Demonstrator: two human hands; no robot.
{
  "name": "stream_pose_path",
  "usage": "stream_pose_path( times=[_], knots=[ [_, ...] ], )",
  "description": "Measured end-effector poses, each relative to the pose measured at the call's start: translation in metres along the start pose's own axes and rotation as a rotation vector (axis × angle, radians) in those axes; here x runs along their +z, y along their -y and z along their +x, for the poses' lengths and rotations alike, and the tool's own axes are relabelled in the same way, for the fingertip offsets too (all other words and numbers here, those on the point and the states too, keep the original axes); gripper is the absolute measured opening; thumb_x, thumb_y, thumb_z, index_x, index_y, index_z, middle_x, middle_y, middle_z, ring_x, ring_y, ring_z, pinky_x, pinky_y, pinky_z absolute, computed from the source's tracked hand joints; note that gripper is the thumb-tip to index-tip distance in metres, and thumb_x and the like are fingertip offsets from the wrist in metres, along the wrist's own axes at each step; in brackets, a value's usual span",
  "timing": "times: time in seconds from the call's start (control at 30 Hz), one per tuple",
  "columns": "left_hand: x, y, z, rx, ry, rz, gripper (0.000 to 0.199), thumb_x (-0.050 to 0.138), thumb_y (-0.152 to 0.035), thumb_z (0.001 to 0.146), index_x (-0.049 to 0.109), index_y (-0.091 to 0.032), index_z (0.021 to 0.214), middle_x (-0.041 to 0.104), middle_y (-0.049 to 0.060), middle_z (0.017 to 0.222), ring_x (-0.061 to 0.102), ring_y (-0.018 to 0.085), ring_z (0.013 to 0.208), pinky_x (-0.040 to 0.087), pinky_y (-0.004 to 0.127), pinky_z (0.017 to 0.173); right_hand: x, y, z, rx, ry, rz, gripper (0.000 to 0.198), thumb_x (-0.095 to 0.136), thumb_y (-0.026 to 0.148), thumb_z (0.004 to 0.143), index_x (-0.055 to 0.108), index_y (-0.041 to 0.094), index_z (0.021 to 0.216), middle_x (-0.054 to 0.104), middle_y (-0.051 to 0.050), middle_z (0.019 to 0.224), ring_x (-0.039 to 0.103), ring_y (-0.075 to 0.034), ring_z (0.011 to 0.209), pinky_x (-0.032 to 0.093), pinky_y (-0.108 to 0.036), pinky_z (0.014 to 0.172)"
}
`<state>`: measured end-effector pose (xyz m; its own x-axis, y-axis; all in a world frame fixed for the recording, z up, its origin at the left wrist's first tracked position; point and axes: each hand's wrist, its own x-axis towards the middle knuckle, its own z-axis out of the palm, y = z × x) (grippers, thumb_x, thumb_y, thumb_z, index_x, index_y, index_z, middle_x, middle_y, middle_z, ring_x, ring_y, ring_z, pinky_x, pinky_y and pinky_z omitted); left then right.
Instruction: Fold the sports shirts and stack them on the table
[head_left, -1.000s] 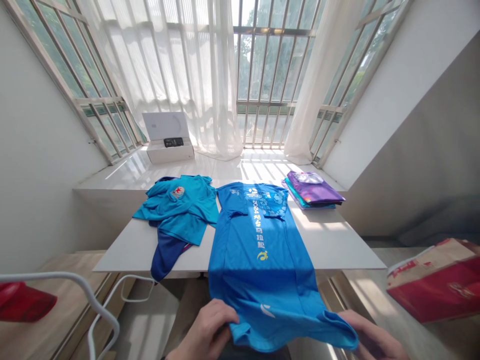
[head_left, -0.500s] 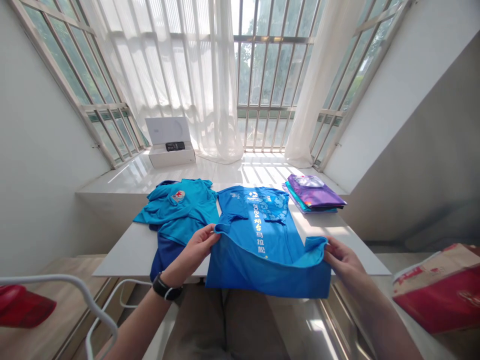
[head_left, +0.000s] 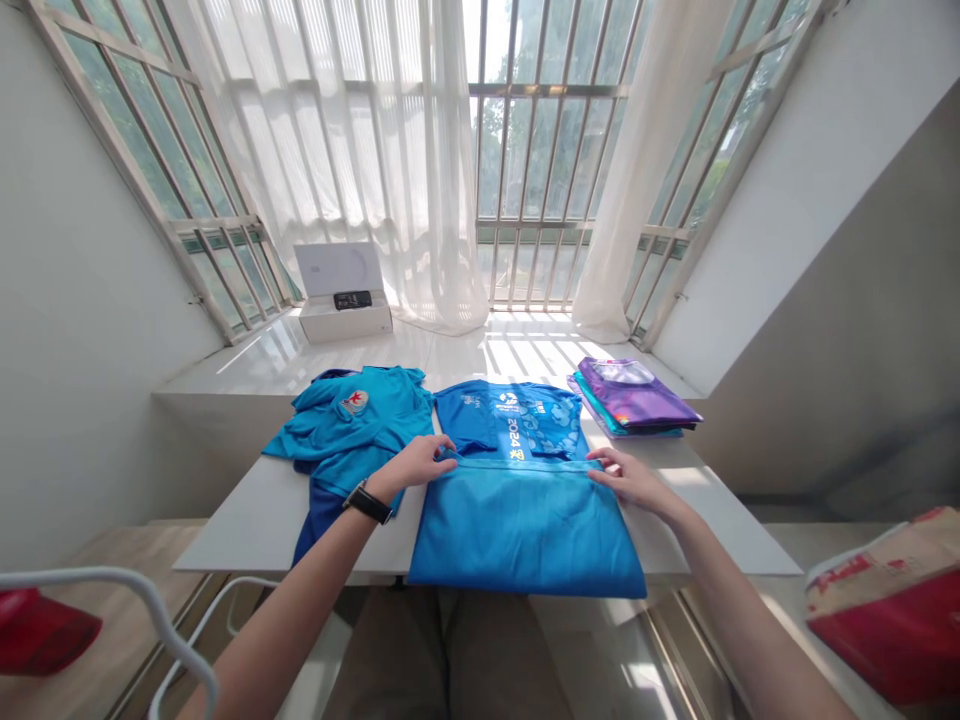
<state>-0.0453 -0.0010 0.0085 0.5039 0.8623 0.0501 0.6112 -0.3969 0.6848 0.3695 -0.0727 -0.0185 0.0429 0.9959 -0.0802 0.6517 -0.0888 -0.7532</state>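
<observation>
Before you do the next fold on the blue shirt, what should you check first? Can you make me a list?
1. Both corners of the folded edge pinned: ok. The left hand and right hand each press one end on the blue shirt.
2. Folded edge straight: ok, it runs level between the hands.
3. Shirt fully on the white table: not ok, the near part hangs over the front edge.
4. Clear of the teal shirt pile: not ok, they touch at the left side.
5. Clear of the folded stack: ok, there is a gap.
6. Layers smooth underneath: cannot tell.
</observation>
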Motion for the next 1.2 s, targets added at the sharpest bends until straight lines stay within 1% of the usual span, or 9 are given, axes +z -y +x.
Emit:
stream_pose_path(
  times=[0.17,0.3,0.5,0.67,0.8,0.93,1.0,1.1,1.2],
  knots=[
    [-0.001,0.005,0.018,0.045,-0.004,0.095,0.022,0.068,-0.039,0.076,0.070,-0.018,0.079,0.069,0.006,0.075,0.059,0.020,0.071,0.043,0.028,0.066,-0.006,0.010,0.005,-0.098,-0.006,-0.150,0.036,0.066,0.057,0.074,0.066,0.021,0.075,0.068,-0.002,0.074,0.062,-0.020,0.070,0.048,-0.031,0.067],
    [-0.002,0.015,0.021,0.083,-0.045,-0.016,0.023,0.060,-0.037,0.082,0.069,-0.016,0.085,0.070,0.006,0.082,0.061,0.019,0.073,0.046,0.028,0.069,-0.010,0.009,0.012,-0.182,-0.019,-0.069,0.034,0.064,0.054,0.075,0.065,0.021,0.079,0.067,-0.002,0.077,0.060,-0.019,0.072,0.049,-0.031,0.070],
    [0.006,0.026,0.023,0.041,-0.076,0.073,0.017,0.058,-0.029,0.080,0.068,-0.017,0.086,0.071,0.006,0.082,0.062,0.021,0.077,0.046,0.030,0.072,-0.004,-0.001,0.024,-0.132,-0.034,-0.091,0.024,0.064,0.045,0.073,0.066,0.021,0.076,0.070,-0.003,0.077,0.062,-0.020,0.071,0.049,-0.032,0.069],
    [0.009,0.029,0.023,0.057,-0.096,0.071,0.014,0.060,-0.026,0.082,0.069,-0.016,0.087,0.071,0.007,0.084,0.064,0.022,0.080,0.047,0.031,0.075,0.001,-0.009,0.025,-0.217,-0.060,-0.133,0.024,0.058,0.045,0.081,0.066,0.023,0.078,0.072,-0.003,0.080,0.065,-0.022,0.076,0.049,-0.033,0.073],
    [0.009,0.028,0.021,0.046,-0.108,0.134,0.014,0.057,-0.020,0.086,0.069,-0.017,0.093,0.071,0.008,0.091,0.065,0.023,0.087,0.050,0.032,0.082,0.003,-0.011,0.025,-0.221,-0.103,-0.178,0.025,0.052,0.044,0.085,0.064,0.023,0.080,0.072,-0.005,0.082,0.066,-0.023,0.078,0.052,-0.034,0.073],
    [0.019,0.010,0.010,0.089,-0.281,0.328,0.032,0.050,-0.011,0.089,0.065,-0.016,0.117,0.064,0.014,0.125,0.059,0.028,0.118,0.048,0.042,0.101,0.015,0.000,0.014,-0.340,-0.309,-0.395,0.025,0.047,0.036,0.089,0.067,0.021,0.093,0.071,-0.013,0.105,0.066,-0.030,0.099,0.053,-0.043,0.088],
    [0.032,-0.002,0.001,0.161,-0.310,0.373,0.035,0.046,-0.017,0.097,0.060,-0.017,0.128,0.059,0.015,0.136,0.053,0.029,0.129,0.044,0.045,0.108,0.030,0.008,0.005,-0.407,-0.370,-0.458,0.031,0.044,0.036,0.095,0.068,0.021,0.106,0.069,-0.015,0.117,0.063,-0.030,0.113,0.051,-0.046,0.099],
    [0.054,-0.013,-0.012,0.263,-0.152,0.461,0.048,0.051,-0.039,0.100,0.051,-0.018,0.143,0.048,0.015,0.152,0.039,0.034,0.144,0.033,0.052,0.117,0.058,0.013,-0.009,-0.434,-0.278,-0.543,0.044,0.046,0.048,0.098,0.064,0.021,0.127,0.063,-0.014,0.137,0.056,-0.032,0.130,0.045,-0.048,0.111],
    [0.068,-0.011,-0.020,0.238,-0.018,0.514,0.065,0.045,-0.053,0.101,0.041,-0.013,0.152,0.036,0.018,0.160,0.029,0.037,0.149,0.025,0.058,0.120,0.077,0.007,-0.014,-0.366,-0.175,-0.630,0.062,0.044,0.058,0.097,0.053,0.020,0.145,0.049,-0.014,0.154,0.043,-0.034,0.143,0.038,-0.054,0.117]
  ],
)
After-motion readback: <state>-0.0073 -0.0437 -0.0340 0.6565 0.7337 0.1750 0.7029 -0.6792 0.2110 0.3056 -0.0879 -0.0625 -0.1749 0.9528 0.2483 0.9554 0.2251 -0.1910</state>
